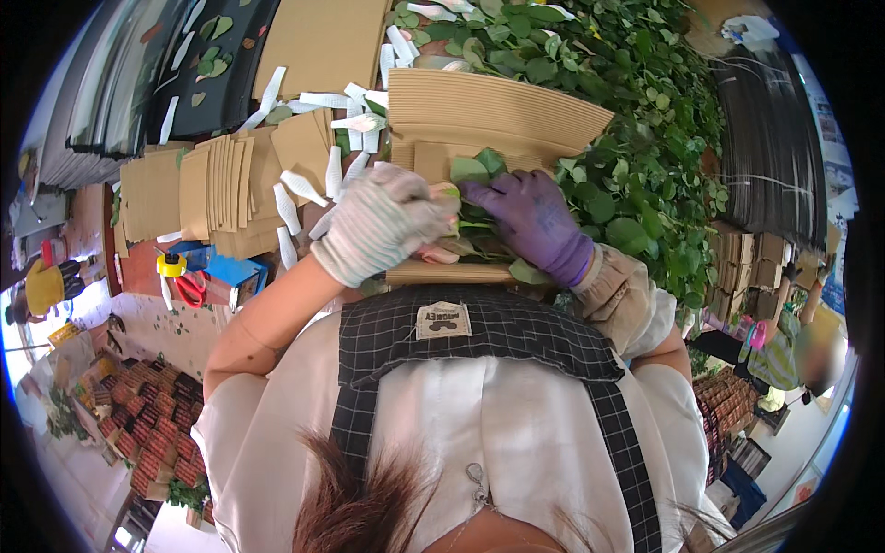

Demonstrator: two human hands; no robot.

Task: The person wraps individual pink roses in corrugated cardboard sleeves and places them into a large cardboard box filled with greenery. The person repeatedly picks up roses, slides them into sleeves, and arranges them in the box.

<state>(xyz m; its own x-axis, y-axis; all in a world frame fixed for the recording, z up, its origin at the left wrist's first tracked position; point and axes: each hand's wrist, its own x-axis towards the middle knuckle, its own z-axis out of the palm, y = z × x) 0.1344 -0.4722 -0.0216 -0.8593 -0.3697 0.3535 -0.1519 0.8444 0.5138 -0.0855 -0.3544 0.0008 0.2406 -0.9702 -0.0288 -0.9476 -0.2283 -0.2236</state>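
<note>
My left hand [377, 225], in a white striped knit glove, has its fingers curled at a pale pink and green flower head [446, 198]; motion blurs the fingertips. Across from it, my right hand [543, 221] wears a purple glove and reaches its fingers to the same flower and its leaves. How firmly the right fingers grip is hidden. Beneath both hands lies a folded corrugated cardboard wrap [498, 107], its far flap raised. Green stems and another pink bloom [439, 254] rest on its near part.
Leafy cut stems [636, 124] heap to the right. White foam net sleeves [301, 188] and cardboard pieces [225, 183] lie left, near red-handled scissors [191, 289] and a blue box [238, 273]. Bundled black sheets [771, 145] stand far right. Another person [778, 352] is at the right edge.
</note>
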